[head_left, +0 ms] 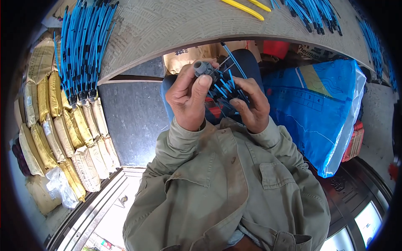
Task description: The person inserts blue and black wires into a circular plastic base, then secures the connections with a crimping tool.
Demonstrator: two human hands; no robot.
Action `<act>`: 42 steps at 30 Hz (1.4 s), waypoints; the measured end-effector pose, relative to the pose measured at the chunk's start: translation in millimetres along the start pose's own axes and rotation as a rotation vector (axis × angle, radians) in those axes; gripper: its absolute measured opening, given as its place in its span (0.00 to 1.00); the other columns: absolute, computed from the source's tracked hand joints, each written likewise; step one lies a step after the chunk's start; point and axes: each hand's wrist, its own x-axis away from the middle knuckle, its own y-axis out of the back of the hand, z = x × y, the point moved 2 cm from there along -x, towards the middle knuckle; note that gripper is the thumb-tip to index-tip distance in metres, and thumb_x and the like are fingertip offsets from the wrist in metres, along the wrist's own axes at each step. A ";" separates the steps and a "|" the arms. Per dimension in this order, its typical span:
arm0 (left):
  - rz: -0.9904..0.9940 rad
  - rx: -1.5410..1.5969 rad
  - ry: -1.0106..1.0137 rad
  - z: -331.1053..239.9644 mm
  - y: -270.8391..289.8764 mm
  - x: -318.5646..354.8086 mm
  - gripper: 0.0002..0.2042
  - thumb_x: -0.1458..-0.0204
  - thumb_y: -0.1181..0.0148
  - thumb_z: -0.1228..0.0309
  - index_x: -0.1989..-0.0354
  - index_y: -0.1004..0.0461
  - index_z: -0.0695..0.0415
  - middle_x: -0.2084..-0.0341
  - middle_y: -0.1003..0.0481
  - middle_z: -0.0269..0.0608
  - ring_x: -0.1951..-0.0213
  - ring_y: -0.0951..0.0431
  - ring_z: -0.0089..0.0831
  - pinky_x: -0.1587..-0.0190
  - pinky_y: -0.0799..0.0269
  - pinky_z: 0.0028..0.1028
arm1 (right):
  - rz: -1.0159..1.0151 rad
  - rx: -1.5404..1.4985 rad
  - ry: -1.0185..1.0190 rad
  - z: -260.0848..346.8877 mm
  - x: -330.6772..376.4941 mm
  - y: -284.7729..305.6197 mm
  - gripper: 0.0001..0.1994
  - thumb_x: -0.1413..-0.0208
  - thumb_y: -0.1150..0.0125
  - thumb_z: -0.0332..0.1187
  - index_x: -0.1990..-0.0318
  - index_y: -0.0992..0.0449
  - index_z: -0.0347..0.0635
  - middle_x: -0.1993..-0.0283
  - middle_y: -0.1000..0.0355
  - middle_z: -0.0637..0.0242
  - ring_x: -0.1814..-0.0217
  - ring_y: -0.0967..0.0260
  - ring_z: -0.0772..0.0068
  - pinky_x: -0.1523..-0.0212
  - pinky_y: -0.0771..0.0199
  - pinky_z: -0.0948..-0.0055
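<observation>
My left hand (187, 97) is closed around a grey plastic fitting (202, 68) with a round, hollow end, its thumb pressed on the side. Out of the dark body below that end fan several thin blue tubes (225, 89) with black parts among them. My right hand (253, 105) has its fingers and thumb curled on the right side of this cluster, gripping some of the tubes. Two longer blue strands (234, 60) rise past the hands toward the table edge. Both hands are above my lap, and the fingers partly hide where the tubes join the fitting.
Ahead runs a worn grey table (167, 23). On it lie a blue tube bundle (86, 46) at left, more blue tubes (314, 14) at right and yellow strips (245, 8). Stacked sacks (63, 129) stand left; a large blue bag (305, 108) is close on my right.
</observation>
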 end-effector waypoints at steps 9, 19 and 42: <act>-0.062 -0.075 0.013 3.3 -3.0 -5.6 0.13 0.47 0.44 0.74 0.56 0.28 0.69 0.68 0.29 0.33 0.69 0.35 0.14 0.66 0.39 0.14 | 0.037 0.411 0.211 24.2 4.6 12.6 0.22 0.40 0.55 0.46 0.56 0.28 0.33 0.54 0.33 0.54 0.58 0.35 0.63 0.53 0.37 0.72; -0.136 -0.036 -0.013 9.7 1.1 -11.2 0.12 0.47 0.43 0.73 0.57 0.27 0.69 0.73 0.31 0.28 0.71 0.38 0.13 0.70 0.43 0.13 | 0.420 -0.556 -0.459 14.0 59.3 24.5 0.21 0.40 0.54 0.45 0.66 0.25 0.32 0.69 0.28 0.57 0.64 0.31 0.63 0.57 0.33 0.69; -0.135 -0.101 -0.037 -1.2 -1.1 -0.4 0.09 0.47 0.44 0.74 0.63 0.28 0.69 0.74 0.33 0.28 0.71 0.40 0.13 0.70 0.44 0.13 | 0.057 0.489 0.208 9.2 0.3 11.7 0.19 0.56 0.40 0.19 0.52 0.29 0.32 0.59 0.29 0.51 0.61 0.29 0.57 0.61 0.29 0.70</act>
